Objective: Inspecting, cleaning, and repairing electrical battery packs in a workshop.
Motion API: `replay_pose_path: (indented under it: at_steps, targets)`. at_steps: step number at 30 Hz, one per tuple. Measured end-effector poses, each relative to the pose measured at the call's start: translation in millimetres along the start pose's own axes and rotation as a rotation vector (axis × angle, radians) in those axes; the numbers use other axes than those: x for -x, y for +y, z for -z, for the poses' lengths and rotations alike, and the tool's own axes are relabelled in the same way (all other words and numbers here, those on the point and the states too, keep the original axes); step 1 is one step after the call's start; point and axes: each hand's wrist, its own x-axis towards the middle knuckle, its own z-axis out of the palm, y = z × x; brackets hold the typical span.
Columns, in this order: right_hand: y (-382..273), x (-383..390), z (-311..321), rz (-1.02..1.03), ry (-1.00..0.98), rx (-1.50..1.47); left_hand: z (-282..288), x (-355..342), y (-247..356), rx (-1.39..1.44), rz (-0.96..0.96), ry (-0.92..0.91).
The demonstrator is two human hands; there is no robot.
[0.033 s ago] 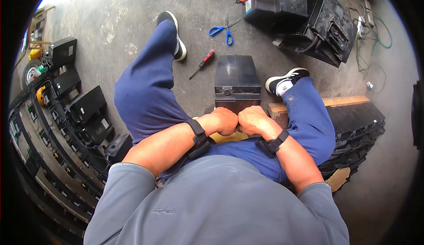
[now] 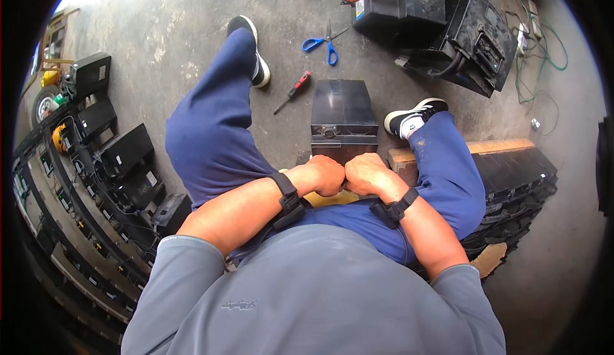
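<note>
Black box (image 2: 344, 107), located just beyond left hand (image 2: 326, 174) and right hand (image 2: 368, 173), whose curled fingers' hold could not be determined, was judged heavy, rigid and best gripped at both sides.

I could pass left of the black box (image 2: 344, 107), short of the red-handled screwdriver (image 2: 293, 91); rightward, a sneaker (image 2: 431, 106) crowds me.

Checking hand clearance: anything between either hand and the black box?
Nothing visible. The left hand and right hand are at the near side of the black box; contact unclear. The screwdriver lies left of it, the scissors beyond it.
</note>
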Motion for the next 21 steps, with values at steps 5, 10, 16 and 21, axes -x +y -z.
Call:
replay_pose_path:
  at_steps: [5, 10, 16, 21]
  targets:
    - [-1.6, 0.7, 3.9, -0.03, -0.025, 0.005, -3.7, -2.9, -0.5, -0.009, -0.003, 0.041]
    - [3.9, 0.9, 7.2, -0.033, 0.056, 0.036, 1.9, -5.5, -2.2, -0.059, -0.007, 0.127]
    - [15.0, -5.9, 9.6, -0.027, 0.189, 0.049, 13.9, -3.4, -3.5, -0.079, 0.03, 0.248]
    - [21.3, -11.9, 9.7, -0.014, 0.418, 0.065, 23.5, -4.2, -5.4, -0.059, 0.104, 0.355]
